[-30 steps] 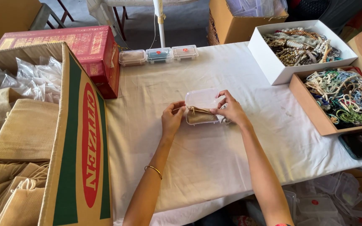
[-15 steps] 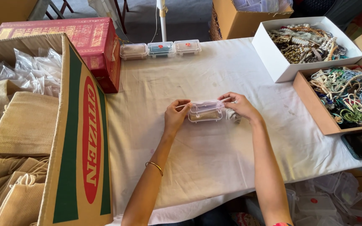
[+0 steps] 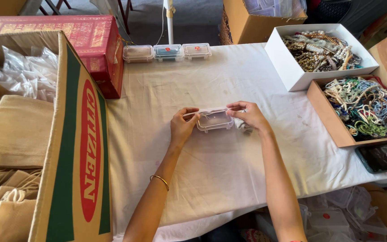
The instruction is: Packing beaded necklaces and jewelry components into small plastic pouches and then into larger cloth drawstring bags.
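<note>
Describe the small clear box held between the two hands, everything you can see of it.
The small clear box is a rectangular, see-through plastic case with rounded corners and a lid that looks shut. It lies flat, long side across, at the middle of the white tablecloth. The left hand grips its left end and the right hand its right end. What is inside cannot be made out.

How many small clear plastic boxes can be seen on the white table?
4. Three stand in a row at the table's far edge: left, middle, right. The fourth is held between both hands. More may lie hidden under the table.
</note>
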